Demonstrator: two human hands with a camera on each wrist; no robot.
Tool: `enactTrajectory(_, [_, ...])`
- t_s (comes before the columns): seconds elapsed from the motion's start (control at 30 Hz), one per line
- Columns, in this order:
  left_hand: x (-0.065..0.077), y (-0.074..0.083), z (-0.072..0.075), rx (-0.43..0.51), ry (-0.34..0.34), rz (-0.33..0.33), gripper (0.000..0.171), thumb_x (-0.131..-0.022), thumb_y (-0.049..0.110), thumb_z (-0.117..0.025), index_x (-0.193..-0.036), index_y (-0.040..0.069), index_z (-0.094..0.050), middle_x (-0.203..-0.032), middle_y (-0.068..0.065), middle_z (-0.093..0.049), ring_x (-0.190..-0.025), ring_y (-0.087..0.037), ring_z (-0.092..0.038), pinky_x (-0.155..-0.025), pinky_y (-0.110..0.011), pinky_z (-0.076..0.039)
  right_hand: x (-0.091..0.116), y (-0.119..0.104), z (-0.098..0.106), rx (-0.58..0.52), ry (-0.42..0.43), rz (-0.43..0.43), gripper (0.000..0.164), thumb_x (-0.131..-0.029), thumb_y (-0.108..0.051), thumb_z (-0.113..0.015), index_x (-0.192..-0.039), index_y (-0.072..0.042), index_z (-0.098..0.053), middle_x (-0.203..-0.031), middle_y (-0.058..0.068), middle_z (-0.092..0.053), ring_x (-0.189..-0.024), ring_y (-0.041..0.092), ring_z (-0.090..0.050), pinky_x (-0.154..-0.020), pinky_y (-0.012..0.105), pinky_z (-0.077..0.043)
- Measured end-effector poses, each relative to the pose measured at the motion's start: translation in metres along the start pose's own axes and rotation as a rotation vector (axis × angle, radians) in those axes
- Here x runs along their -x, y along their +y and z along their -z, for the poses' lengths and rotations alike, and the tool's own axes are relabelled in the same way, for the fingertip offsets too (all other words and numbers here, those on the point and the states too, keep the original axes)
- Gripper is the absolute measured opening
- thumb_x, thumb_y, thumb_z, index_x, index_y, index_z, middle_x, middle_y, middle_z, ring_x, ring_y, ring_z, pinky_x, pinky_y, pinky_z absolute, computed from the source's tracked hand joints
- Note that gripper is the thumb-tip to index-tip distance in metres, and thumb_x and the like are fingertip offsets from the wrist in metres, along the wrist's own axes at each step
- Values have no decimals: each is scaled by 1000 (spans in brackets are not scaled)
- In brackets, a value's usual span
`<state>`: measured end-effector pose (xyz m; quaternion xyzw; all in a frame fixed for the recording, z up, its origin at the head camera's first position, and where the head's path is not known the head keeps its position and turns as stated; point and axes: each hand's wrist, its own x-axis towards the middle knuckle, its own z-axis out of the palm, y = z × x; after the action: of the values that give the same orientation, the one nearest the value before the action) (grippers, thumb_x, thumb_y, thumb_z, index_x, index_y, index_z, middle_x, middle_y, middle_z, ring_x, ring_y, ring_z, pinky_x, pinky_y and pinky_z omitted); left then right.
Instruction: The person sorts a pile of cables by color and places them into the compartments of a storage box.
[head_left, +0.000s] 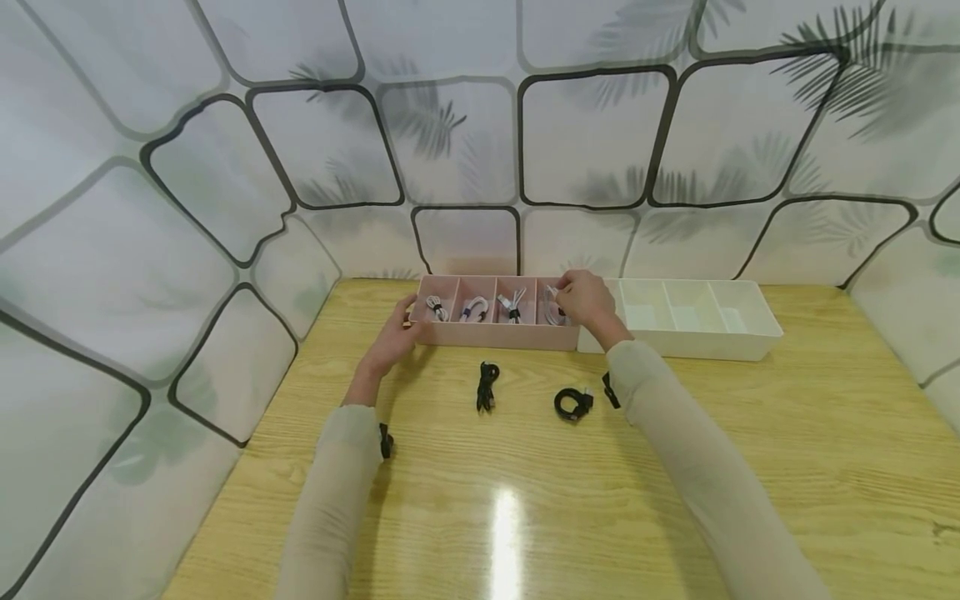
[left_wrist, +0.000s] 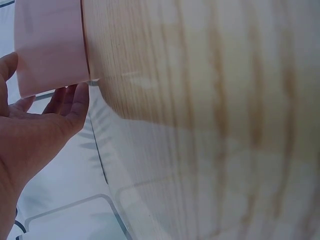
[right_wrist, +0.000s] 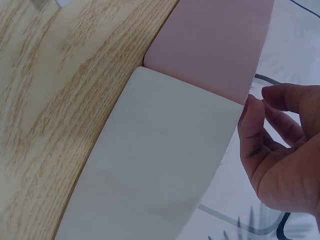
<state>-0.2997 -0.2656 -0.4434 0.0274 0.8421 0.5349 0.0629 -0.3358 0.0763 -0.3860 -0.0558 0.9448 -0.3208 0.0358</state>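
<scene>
A pink compartment box [head_left: 495, 335] stands on the table, a coiled white cable in each of its compartments. My left hand [head_left: 393, 340] holds the box's left end; in the left wrist view its thumb is near the rim and its fingers lie against the end wall. Over the rightmost pink compartment, my right hand [head_left: 588, 302] pinches the white cable [head_left: 551, 315] lying there. In the right wrist view, thumb and fingertips meet at the rim where the pink box joins the white compartment box [right_wrist: 165, 150]; the cable is hidden there.
The white box [head_left: 697, 344] extends to the right, end to end with the pink one. In front lie a bundled black cable [head_left: 487, 385] and a coiled black cable [head_left: 572, 405] on the wooden table [head_left: 465, 467]. A patterned curtain [head_left: 457, 150] rises close behind the boxes.
</scene>
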Motion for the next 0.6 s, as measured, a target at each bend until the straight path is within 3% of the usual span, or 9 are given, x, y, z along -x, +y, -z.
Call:
enactTrajectory(0.27, [0, -1, -1, 19, -4, 0, 65, -106, 21, -46, -160, 13, -11, -154, -28, -28, -138, -44, -34, -104, -56, -37, 2, 3, 3, -65, -11, -5, 34, -96, -12, -52, -127, -2, -61, -121, 19, -66, -96, 32, -67, -63, 34, -49])
enactTrajectory(0.6, [1, 1, -1, 13, 0, -3, 64, -106, 18, -47, -160, 10, -13, -152, -29, -30, -136, -44, -37, -100, -52, -40, 4, 1, 4, -115, -11, 12, 34, -103, -21, -52, -128, 1, -60, -127, 23, -62, -98, 34, -67, -69, 37, -55])
